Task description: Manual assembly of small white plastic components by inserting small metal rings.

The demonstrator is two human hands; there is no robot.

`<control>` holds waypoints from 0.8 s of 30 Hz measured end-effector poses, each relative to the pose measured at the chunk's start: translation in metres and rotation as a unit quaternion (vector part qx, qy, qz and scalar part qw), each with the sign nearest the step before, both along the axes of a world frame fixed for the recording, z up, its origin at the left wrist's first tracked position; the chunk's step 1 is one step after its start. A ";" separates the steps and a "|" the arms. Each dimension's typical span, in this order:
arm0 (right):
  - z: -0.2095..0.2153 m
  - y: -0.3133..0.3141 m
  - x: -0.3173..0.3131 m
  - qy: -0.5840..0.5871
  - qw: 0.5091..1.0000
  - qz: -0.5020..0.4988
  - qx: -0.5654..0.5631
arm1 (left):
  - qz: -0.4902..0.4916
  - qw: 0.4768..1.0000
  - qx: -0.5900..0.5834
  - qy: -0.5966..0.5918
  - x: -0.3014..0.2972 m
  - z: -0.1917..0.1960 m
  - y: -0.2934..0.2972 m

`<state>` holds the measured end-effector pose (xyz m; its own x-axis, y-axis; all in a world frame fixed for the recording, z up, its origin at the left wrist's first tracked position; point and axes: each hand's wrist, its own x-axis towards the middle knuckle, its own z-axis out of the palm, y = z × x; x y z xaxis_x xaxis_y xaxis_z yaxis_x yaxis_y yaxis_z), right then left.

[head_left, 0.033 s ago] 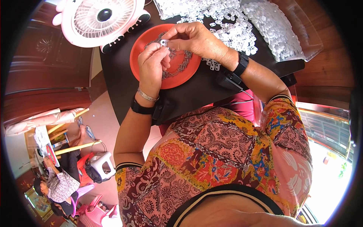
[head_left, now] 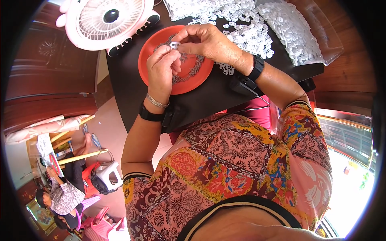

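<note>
Over a round red-orange plastic dish (head_left: pixel 203 76), my two hands meet at a small white plastic piece with holes (head_left: pixel 174 45). My left hand (head_left: pixel 161 66) pinches it from below between thumb and fingers. From the upper right, my right hand (head_left: pixel 209 42) is closed with thumb and forefinger at the same piece; whether something small is between its fingertips cannot be made out. Grey metal-looking small parts (head_left: pixel 195 70), tangled like chain, lie in the dish beneath my hands. To the right of the dish, many loose white pieces of the same kind (head_left: pixel 251 38) are heaped on the black table.
A pink-and-white fan (head_left: pixel 110 18) stands at the table's far left. A clear plastic bag of white pieces (head_left: pixel 289 32) lies at the far right. The black tabletop (head_left: pixel 132 94) ends near my body. Another person (head_left: pixel 66 197) sits at the lower left, near a white stool (head_left: pixel 109 176).
</note>
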<state>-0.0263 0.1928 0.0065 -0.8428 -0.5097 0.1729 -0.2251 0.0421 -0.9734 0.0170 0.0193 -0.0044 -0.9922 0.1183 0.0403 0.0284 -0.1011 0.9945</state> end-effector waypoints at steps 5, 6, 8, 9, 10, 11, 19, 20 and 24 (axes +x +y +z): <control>-0.003 -0.001 0.000 0.064 0.998 0.008 0.019 | 0.008 0.999 0.036 -0.001 0.000 0.000 0.001; -0.002 -0.001 0.001 0.071 0.997 0.006 0.031 | 0.008 0.999 0.036 -0.001 0.000 0.000 0.001; 0.000 -0.001 0.002 0.090 0.995 0.003 0.042 | 0.009 0.999 0.048 -0.023 0.000 0.000 0.001; 0.001 -0.001 0.003 0.108 0.993 0.001 0.054 | 0.010 0.999 0.048 -0.023 0.001 0.000 0.001; 0.004 -0.002 0.005 0.108 0.993 0.002 0.053 | 0.013 0.998 0.050 -0.028 0.001 0.000 0.002; 0.007 -0.002 0.007 0.127 0.989 -0.006 0.076 | 0.015 0.998 0.052 -0.033 0.001 0.001 0.002; 0.005 -0.002 0.008 0.179 0.975 -0.035 0.129 | 0.015 0.997 0.057 -0.055 0.001 0.002 0.003; 0.004 -0.003 0.008 0.185 0.973 -0.039 0.133 | 0.015 0.995 0.064 -0.069 0.001 0.002 0.002; 0.008 -0.002 0.009 0.169 0.974 -0.013 0.152 | -0.008 0.995 0.062 -0.078 -0.001 0.002 0.003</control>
<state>-0.0171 0.1909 0.0141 -0.7779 -0.5594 0.2862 -0.5247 0.3277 -0.7857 0.0161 0.0219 -0.0020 -0.9856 0.1374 -0.0982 -0.1273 -0.2227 0.9665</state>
